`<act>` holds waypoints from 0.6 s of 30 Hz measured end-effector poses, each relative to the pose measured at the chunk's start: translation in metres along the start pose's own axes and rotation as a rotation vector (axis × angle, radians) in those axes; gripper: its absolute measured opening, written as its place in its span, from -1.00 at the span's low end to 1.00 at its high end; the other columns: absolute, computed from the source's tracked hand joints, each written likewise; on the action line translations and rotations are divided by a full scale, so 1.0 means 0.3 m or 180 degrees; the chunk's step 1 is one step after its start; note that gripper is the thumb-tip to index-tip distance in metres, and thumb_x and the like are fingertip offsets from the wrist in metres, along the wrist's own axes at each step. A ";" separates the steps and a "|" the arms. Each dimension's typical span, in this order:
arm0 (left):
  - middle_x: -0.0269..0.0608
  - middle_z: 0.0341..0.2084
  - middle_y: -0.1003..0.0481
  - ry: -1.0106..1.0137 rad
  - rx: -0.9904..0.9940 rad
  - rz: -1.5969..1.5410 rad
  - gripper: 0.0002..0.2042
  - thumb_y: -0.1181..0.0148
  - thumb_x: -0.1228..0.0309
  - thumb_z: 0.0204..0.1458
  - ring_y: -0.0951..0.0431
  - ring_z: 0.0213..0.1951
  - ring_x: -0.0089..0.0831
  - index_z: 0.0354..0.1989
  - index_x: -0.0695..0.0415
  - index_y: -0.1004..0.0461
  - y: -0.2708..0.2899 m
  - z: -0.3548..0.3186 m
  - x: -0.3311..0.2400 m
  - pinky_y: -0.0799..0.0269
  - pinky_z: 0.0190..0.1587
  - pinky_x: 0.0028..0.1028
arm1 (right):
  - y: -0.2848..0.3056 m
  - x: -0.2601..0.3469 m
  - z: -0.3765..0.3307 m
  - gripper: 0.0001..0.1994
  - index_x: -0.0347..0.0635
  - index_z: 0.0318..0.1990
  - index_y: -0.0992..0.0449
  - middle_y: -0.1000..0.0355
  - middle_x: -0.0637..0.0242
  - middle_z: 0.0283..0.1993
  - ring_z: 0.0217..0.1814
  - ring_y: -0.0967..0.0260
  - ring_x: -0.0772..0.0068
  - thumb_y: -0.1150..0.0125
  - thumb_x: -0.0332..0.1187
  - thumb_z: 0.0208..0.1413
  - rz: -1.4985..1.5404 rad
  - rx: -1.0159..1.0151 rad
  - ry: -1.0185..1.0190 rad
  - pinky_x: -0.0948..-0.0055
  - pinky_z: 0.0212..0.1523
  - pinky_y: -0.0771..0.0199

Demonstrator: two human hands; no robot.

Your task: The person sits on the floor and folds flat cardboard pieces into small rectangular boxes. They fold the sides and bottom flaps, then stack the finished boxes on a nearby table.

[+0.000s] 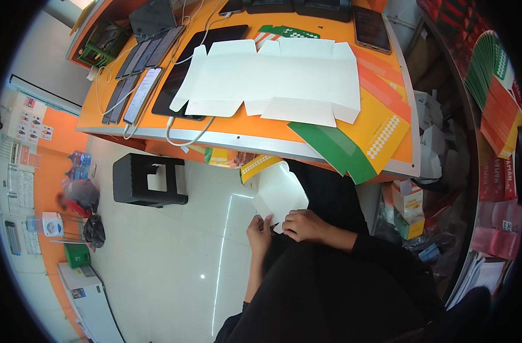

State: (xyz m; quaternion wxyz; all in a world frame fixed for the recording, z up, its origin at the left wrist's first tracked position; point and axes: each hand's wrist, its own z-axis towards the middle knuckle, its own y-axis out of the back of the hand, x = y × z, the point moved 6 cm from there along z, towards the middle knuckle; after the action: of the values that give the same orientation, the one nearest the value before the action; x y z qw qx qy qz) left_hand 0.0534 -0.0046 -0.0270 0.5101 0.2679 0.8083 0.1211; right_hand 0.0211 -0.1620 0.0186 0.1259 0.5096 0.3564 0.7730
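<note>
Over my lap I hold a partly folded cardboard box (281,191), its white inside facing up and a yellow patterned panel at its far end. My left hand (259,230) pinches the near left edge with thumb and fingers. At the near right edge, my right hand (302,224) has its fingers curled closed on the card. Above, on the orange table, lies a flat die-cut box blank (272,80), white side up. More blanks in yellow, green and orange (352,143) stick out from under it and overhang the table's front edge.
Phones (142,96) with white charging cables and a black tablet (178,86) lie on the orange table (101,91). A black stool (138,180) stands on the tiled floor to the left. Printed cartons (408,208) and a shelf with a stack of folded card (498,108) are at right. Another person (81,194) is far left.
</note>
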 end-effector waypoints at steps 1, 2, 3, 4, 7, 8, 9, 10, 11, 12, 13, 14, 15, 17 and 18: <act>-0.07 -0.41 -0.54 0.0039 0.0073 -0.0329 -0.81 -0.13 0.41 0.17 -0.63 -0.34 -0.38 -0.20 0.31 -0.41 -0.007 0.006 0.024 -0.56 -0.40 -0.51 | 0.002 -0.009 -0.001 -0.83 -0.15 -0.43 -0.52 -0.44 0.35 -0.46 -0.35 -0.45 0.28 -0.36 -0.31 -0.14 0.0017 -0.0179 0.0009 0.39 -0.32 -0.48; -0.06 -0.39 -0.54 0.0077 0.0146 -0.0657 -0.82 -0.12 0.42 0.17 -0.63 -0.33 -0.38 -0.22 0.33 -0.41 -0.014 0.011 0.046 -0.56 -0.41 -0.53 | 0.005 -0.016 -0.006 -0.84 -0.16 -0.45 -0.51 -0.42 0.36 -0.50 -0.42 -0.44 0.25 -0.35 -0.32 -0.13 0.0035 -0.0358 0.0017 0.37 -0.37 -0.49; -0.07 -0.37 -0.54 0.0136 0.0295 -0.1028 -0.82 -0.12 0.43 0.18 -0.63 -0.31 -0.38 -0.23 0.34 -0.42 -0.026 0.002 0.040 -0.56 -0.39 -0.53 | 0.013 -0.023 -0.013 -0.87 -0.17 -0.46 -0.50 -0.43 0.35 -0.51 -0.44 -0.44 0.27 -0.33 -0.36 -0.12 0.0168 -0.0382 -0.0237 0.38 -0.39 -0.49; -0.07 -0.35 -0.54 0.0197 0.0445 -0.1398 -0.82 -0.12 0.43 0.18 -0.63 -0.29 -0.37 -0.24 0.35 -0.42 -0.036 -0.011 0.032 -0.57 -0.38 -0.53 | 0.023 -0.025 -0.021 -0.89 -0.18 -0.46 -0.50 -0.44 0.34 -0.52 -0.47 -0.45 0.28 -0.30 -0.39 -0.12 0.0301 -0.0406 -0.0493 0.39 -0.40 -0.49; -0.07 -0.30 -0.54 0.0241 0.0717 -0.1779 -0.82 -0.12 0.44 0.18 -0.62 -0.23 -0.36 -0.24 0.37 -0.44 -0.046 -0.045 -0.012 -0.58 -0.33 -0.53 | 0.018 -0.076 -0.033 -0.94 -0.23 -0.46 -0.50 -0.48 0.29 -0.51 -0.50 -0.47 0.38 -0.26 -0.46 -0.08 0.0914 -0.0450 -0.1217 0.45 -0.42 -0.49; -0.06 -0.29 -0.54 0.0230 0.0781 -0.1785 -0.81 -0.12 0.44 0.18 -0.62 -0.22 -0.35 -0.24 0.38 -0.44 -0.048 -0.053 -0.023 -0.59 -0.32 -0.52 | 0.005 -0.100 -0.036 -0.94 -0.24 -0.45 -0.51 -0.49 0.28 -0.50 -0.50 -0.48 0.42 -0.24 -0.47 -0.07 0.1153 -0.0458 -0.1452 0.47 -0.42 -0.49; -0.06 -0.28 -0.54 0.0226 0.0811 -0.1712 -0.81 -0.12 0.44 0.18 -0.62 -0.22 -0.35 -0.24 0.38 -0.44 -0.044 -0.061 -0.028 -0.59 -0.31 -0.52 | -0.023 -0.129 -0.046 -0.91 -0.24 -0.44 -0.52 -0.51 0.25 -0.49 -0.48 -0.50 0.39 -0.26 -0.42 -0.07 0.1354 -0.0413 -0.1708 0.44 -0.41 -0.49; -0.05 -0.27 -0.54 0.0220 0.0842 -0.1636 -0.81 -0.12 0.44 0.18 -0.62 -0.22 -0.35 -0.23 0.39 -0.44 -0.042 -0.068 -0.032 -0.59 -0.30 -0.52 | -0.057 -0.169 -0.061 -0.88 -0.23 -0.43 -0.54 -0.52 0.22 -0.48 -0.46 -0.51 0.35 -0.28 -0.37 -0.08 0.1556 -0.0369 -0.1964 0.40 -0.39 -0.49; -0.04 -0.26 -0.54 0.0214 0.0874 -0.1559 -0.80 -0.12 0.45 0.18 -0.62 -0.22 -0.35 -0.22 0.40 -0.44 -0.041 -0.072 -0.034 -0.59 -0.30 -0.52 | -0.092 -0.209 -0.077 -0.84 -0.22 -0.42 -0.56 -0.54 0.19 -0.47 -0.43 -0.53 0.32 -0.29 -0.31 -0.09 0.1758 -0.0325 -0.2221 0.37 -0.38 -0.49; -0.05 -0.28 -0.55 0.0155 0.0868 -0.1493 -0.81 -0.12 0.45 0.18 -0.62 -0.23 -0.36 -0.23 0.40 -0.44 -0.040 -0.072 -0.033 -0.59 -0.30 -0.53 | -0.110 -0.220 -0.078 -0.80 -0.24 -0.39 -0.58 -0.54 0.21 -0.46 -0.42 -0.53 0.35 -0.32 -0.28 -0.08 0.1863 -0.0131 -0.2349 0.38 -0.36 -0.49; -0.06 -0.30 -0.56 0.0095 0.0863 -0.1427 -0.81 -0.11 0.45 0.18 -0.63 -0.24 -0.38 -0.24 0.39 -0.44 -0.040 -0.072 -0.030 -0.59 -0.31 -0.53 | -0.115 -0.221 -0.081 -0.80 -0.25 -0.41 -0.57 -0.54 0.19 -0.46 -0.42 -0.53 0.33 -0.31 -0.28 -0.08 0.1751 -0.0120 -0.2326 0.37 -0.35 -0.50; -0.07 -0.32 -0.57 0.0035 0.0859 -0.1360 -0.82 -0.11 0.45 0.18 -0.63 -0.26 -0.39 -0.24 0.39 -0.44 -0.040 -0.073 -0.030 -0.59 -0.31 -0.53 | -0.120 -0.220 -0.084 -0.80 -0.26 -0.42 -0.57 -0.54 0.18 -0.45 -0.41 -0.53 0.30 -0.31 -0.28 -0.09 0.1638 -0.0109 -0.2303 0.36 -0.34 -0.50; -0.07 -0.38 -0.57 0.0010 0.0721 -0.1093 -0.81 -0.15 0.44 0.15 -0.63 -0.31 -0.40 -0.28 0.38 -0.45 -0.036 -0.072 -0.028 -0.57 -0.33 -0.52 | -0.108 -0.206 -0.077 -0.79 -0.27 -0.44 -0.56 -0.54 0.17 -0.45 -0.41 -0.53 0.28 -0.31 -0.28 -0.09 0.1522 -0.0095 -0.2278 0.35 -0.33 -0.51; -0.08 -0.50 -0.58 -0.0041 0.0444 -0.0559 -0.80 -0.23 0.41 0.09 -0.64 -0.42 -0.41 -0.36 0.36 -0.47 -0.034 -0.068 -0.032 -0.54 -0.38 -0.51 | -0.091 -0.175 -0.059 -0.80 -0.27 -0.46 -0.56 -0.54 0.14 -0.45 -0.40 -0.54 0.24 -0.32 -0.29 -0.10 0.1325 -0.0038 -0.2260 0.34 -0.32 -0.51; -0.07 -0.54 -0.57 -0.0252 0.0219 -0.0064 -0.79 -0.27 0.40 0.04 -0.63 -0.46 -0.39 -0.40 0.35 -0.47 -0.028 -0.057 -0.034 -0.52 -0.40 -0.49 | -0.083 -0.159 -0.049 -0.80 -0.27 -0.47 -0.55 -0.54 0.13 -0.45 -0.40 -0.54 0.22 -0.32 -0.29 -0.10 0.1230 -0.0012 -0.2244 0.33 -0.31 -0.52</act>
State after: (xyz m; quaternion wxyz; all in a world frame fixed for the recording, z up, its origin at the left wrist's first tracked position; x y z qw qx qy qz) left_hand 0.0388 -0.0159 -0.0156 0.5333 0.2817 0.7939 0.0775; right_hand 0.0255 -0.1771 -0.0348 0.0938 0.8009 0.1875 0.5608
